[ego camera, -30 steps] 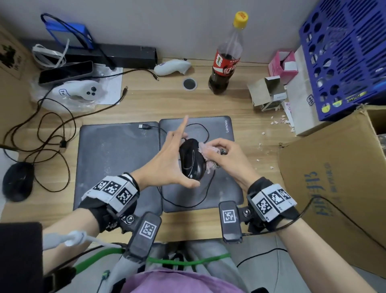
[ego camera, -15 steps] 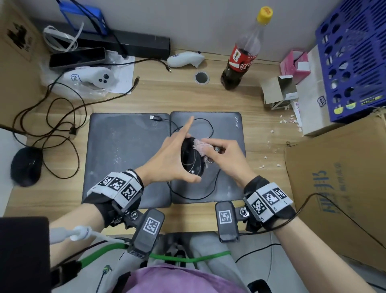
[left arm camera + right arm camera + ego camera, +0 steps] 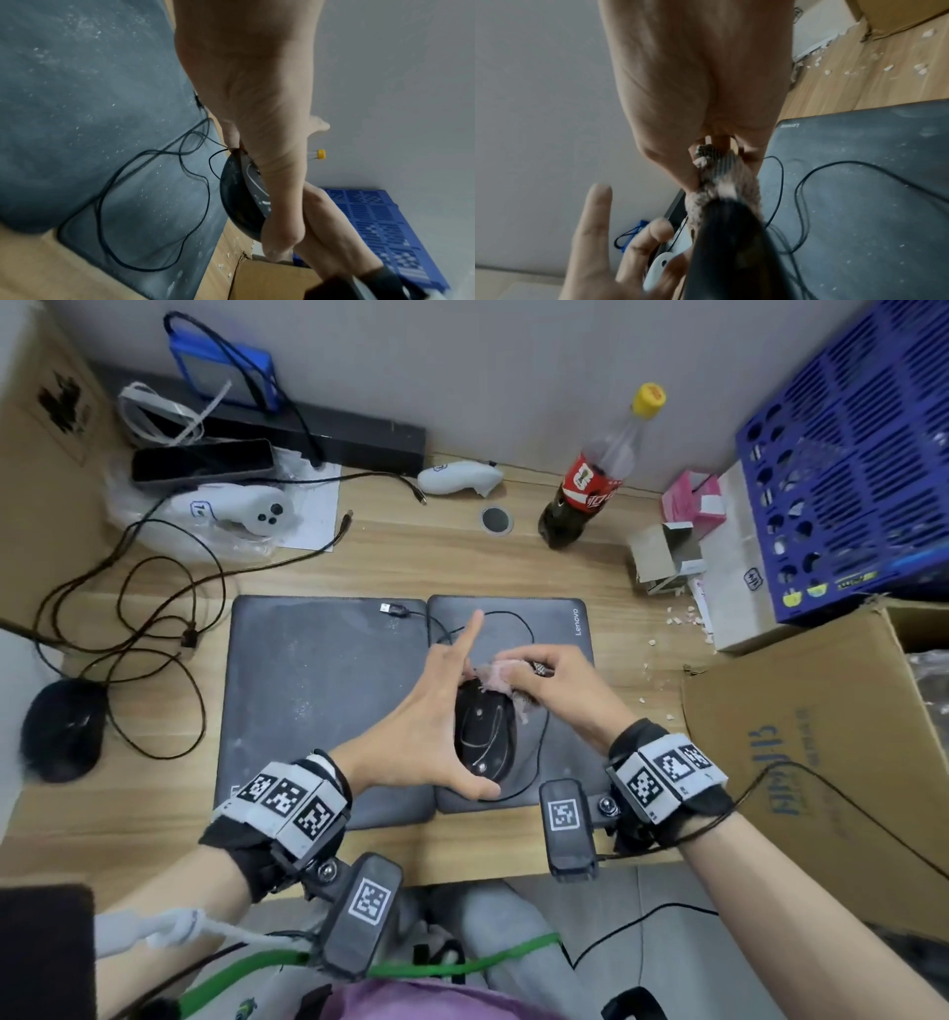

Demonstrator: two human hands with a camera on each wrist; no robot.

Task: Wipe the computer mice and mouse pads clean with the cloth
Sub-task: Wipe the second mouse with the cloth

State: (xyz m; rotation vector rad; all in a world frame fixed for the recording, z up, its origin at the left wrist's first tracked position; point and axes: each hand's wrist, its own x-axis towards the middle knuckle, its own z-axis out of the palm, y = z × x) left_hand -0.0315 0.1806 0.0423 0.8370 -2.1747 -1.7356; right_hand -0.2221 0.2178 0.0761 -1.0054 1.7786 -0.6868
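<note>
My left hand (image 3: 436, 721) grips a black wired mouse (image 3: 482, 737) on its side above the right mouse pad (image 3: 570, 629), index finger pointing up. The same mouse (image 3: 241, 203) shows in the left wrist view, and blurred as the mouse (image 3: 731, 243) in the right wrist view. My right hand (image 3: 554, 683) pinches a pink cloth (image 3: 500, 677) against the mouse's far end; the cloth (image 3: 721, 194) is bunched under its fingers. The mouse's cable (image 3: 518, 618) loops over the right pad. A dusty left mouse pad (image 3: 318, 680) lies beside it. A second black mouse (image 3: 61, 726) sits at the table's left edge.
A cola bottle (image 3: 590, 490), a small open carton (image 3: 662, 557) and a pink box (image 3: 693, 498) stand at the back right. A blue crate (image 3: 847, 464) and a cardboard box (image 3: 821, 752) fill the right side. White controllers (image 3: 241, 510), tangled cables (image 3: 149, 613) and crumbs (image 3: 683, 616) lie about.
The cloth in my right hand has slid up along the mouse to its far end. My left hand keeps the same grip on the mouse, now lower over the pad.
</note>
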